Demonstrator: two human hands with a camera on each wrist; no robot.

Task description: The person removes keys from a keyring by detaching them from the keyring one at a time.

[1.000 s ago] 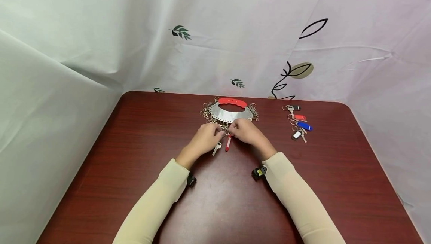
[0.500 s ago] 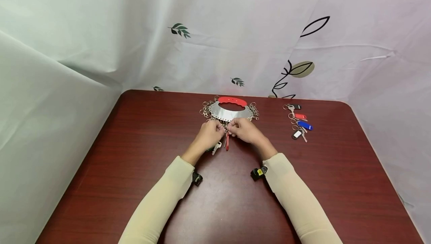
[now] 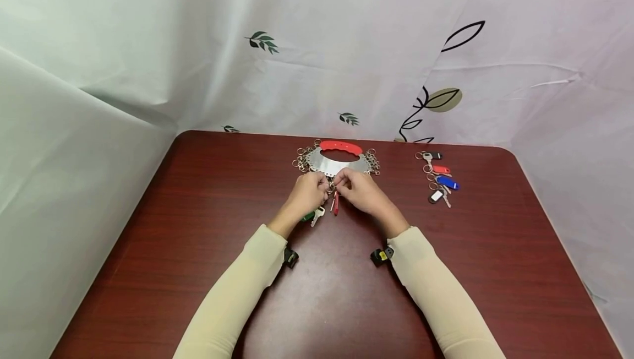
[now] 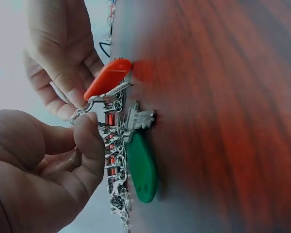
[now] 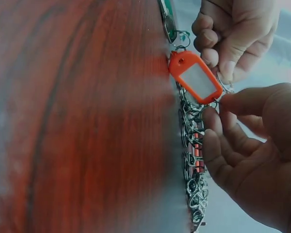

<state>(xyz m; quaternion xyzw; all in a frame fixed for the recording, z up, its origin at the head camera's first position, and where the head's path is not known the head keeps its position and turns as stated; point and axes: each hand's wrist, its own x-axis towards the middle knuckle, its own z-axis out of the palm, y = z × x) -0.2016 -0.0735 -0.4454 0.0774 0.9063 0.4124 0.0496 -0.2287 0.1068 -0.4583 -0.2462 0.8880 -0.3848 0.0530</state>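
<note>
A curved silver metal key holder [image 3: 331,167] with a red handle [image 3: 342,147] lies at the table's far side, fringed with small clips and rings. In front of it my left hand [image 3: 307,192] pinches a small metal ring or clip between thumb and forefinger. My right hand [image 3: 363,190] meets it there, thumb and fingers pinching the split ring of a red key tag [image 5: 196,75]. This tag hangs below the fingertips with a key [image 4: 117,90] beside it. A green key tag [image 4: 142,167] with its own key [image 3: 318,216] lies under my left hand.
To the right lies a column of tagged keys: a black tag [image 3: 436,155], a red tag [image 3: 441,169], a blue tag [image 3: 448,183] and a black-framed white tag [image 3: 436,196]. A white curtain [image 3: 317,56] stands behind the dark red table [image 3: 223,183].
My left hand has moved slightly right and forward, closer to my right hand. The red tag has turned from face-up to nearly edge-on, and the green tag has come into view below the left hand.
</note>
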